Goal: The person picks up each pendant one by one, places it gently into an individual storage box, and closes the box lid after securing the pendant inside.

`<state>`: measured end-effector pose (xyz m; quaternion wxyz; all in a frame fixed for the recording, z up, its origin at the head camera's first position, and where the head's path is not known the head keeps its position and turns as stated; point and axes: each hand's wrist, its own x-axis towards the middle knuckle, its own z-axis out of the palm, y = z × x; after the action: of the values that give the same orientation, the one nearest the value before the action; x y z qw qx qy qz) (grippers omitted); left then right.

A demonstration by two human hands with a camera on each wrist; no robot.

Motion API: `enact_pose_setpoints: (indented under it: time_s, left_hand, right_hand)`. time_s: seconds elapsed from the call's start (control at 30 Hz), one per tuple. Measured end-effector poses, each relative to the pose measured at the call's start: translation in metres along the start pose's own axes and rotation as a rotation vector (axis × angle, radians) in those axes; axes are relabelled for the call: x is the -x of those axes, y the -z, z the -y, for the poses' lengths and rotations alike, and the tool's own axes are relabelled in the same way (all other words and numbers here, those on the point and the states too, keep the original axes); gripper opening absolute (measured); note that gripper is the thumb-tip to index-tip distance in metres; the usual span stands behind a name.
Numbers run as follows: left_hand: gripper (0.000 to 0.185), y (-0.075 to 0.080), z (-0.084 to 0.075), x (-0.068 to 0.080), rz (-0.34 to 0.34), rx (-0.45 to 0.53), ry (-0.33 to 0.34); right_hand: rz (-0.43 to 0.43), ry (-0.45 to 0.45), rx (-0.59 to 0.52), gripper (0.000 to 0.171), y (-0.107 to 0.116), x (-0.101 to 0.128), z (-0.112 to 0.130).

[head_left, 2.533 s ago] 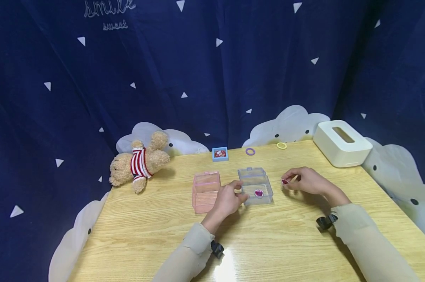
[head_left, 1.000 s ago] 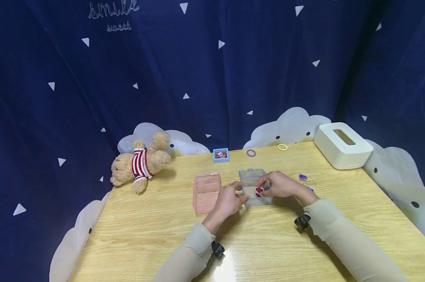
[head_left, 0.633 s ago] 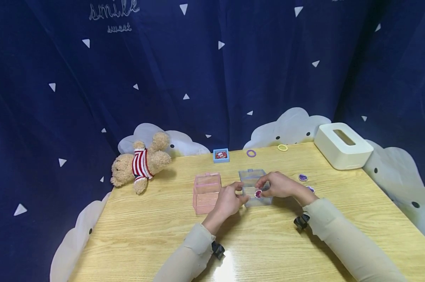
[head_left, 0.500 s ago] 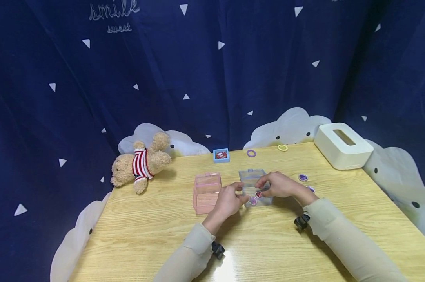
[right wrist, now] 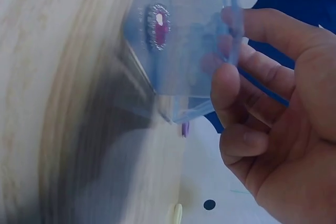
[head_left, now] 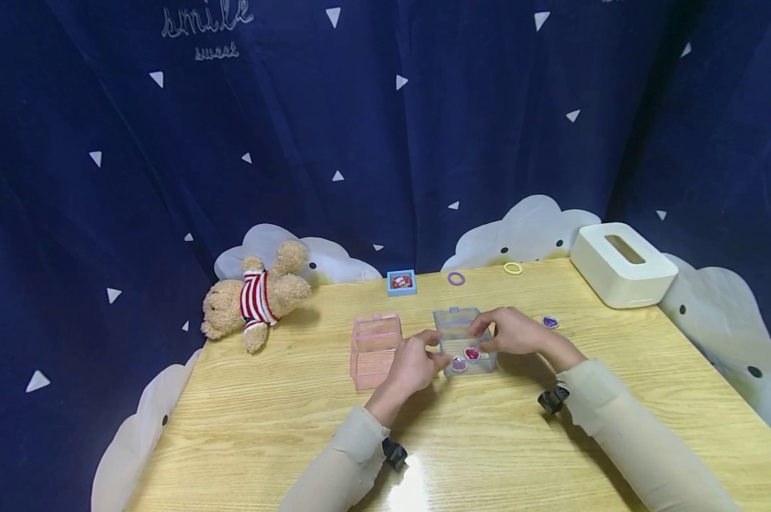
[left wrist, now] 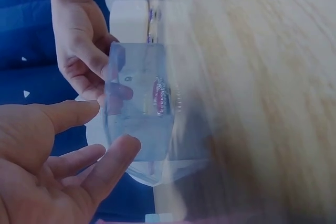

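- The clear blue box (head_left: 464,341) is sitting open on the worktop (head_left: 488,441), just beside a pink box (head_left: 374,350).
- Two red gems (head_left: 471,353) are lying inside it.
- The left hand (head_left: 413,366) is resting at the box's left wall, its grip apart, fingers relaxed and holding nothing.
- The right hand (head_left: 516,333) is hovering at the right rim, fingers loosely curled, gripping nothing.
- A purple gem (head_left: 550,322) is lying on the worktop near the right hand.

Wooden table (head_left: 283,427), teddy bear (head_left: 251,302), pink box (head_left: 374,341), clear box (head_left: 462,341), tissue box (head_left: 622,264), 2 rings (head_left: 456,278)
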<state>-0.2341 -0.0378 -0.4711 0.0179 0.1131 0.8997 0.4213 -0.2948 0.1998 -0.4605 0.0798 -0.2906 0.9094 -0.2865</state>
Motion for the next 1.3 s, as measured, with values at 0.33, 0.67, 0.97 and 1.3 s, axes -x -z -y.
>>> enact_pose_setpoints:
  time_s: [0.33,0.67,0.97,1.3]
  left_hand:
    - [0.042,0.016,-0.002,0.005,0.002,0.100,0.001]
    - [0.036,0.048,0.010,0.013,-0.018,0.167,-0.063]
    - [0.033,0.076,0.025,0.023,-0.065,0.222,-0.078]
    - [0.036,0.098,0.052,0.036,-0.141,0.179,-0.070]
  right_hand:
    - [-0.070,-0.008,-0.055,0.024,0.018,0.007,-0.002]
    - [-0.173,-0.064,-0.037,0.022,0.038,0.016,-0.019]
    - [-0.207,-0.109,-0.013,0.019,0.047,0.023,-0.035]
    - [-0.242,-0.181,-0.046,0.020,0.051,0.032,-0.057]
